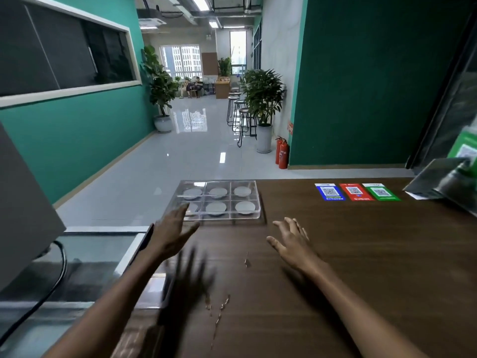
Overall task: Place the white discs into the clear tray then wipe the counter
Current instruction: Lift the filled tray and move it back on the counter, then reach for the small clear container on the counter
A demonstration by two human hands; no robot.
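Dark wood-grain laminate covers the tabletop [335, 267], which fills the lower right of the head view. Nearest the camera, small wet drops [219, 306] lie scattered on it, with another little spot farther in between the two arms. Both bare forearms reach forward over the surface. The left hand [170, 233] hovers with its fingers straight and spread, holding nothing, its fingertips overlapping the near left corner of the clear tray [258, 202]. The right hand [291, 241] is just right of it, fingers [280, 224] also loosely apart and empty, near the tray's front edge but apart from it.

The tray sits at the far left edge of the tabletop and has six compartments in two rows; a white disc [244, 206] lies flat in each, the near left one partly hidden behind the left hand. Farther right, three cards with square codes lie flat side by side: blue [330, 191], red [356, 191] and green [381, 192]. A tilted sign stand [438, 182] rises at the right edge.

Left of the tabletop is a glass-topped case [90, 254] with a black cable [51, 288]. Beyond, a glossy grey floor [167, 164] runs between teal walls [77, 140] past fire extinguishers [282, 153], potted plants [263, 99], stools [244, 117] and distant seated people.
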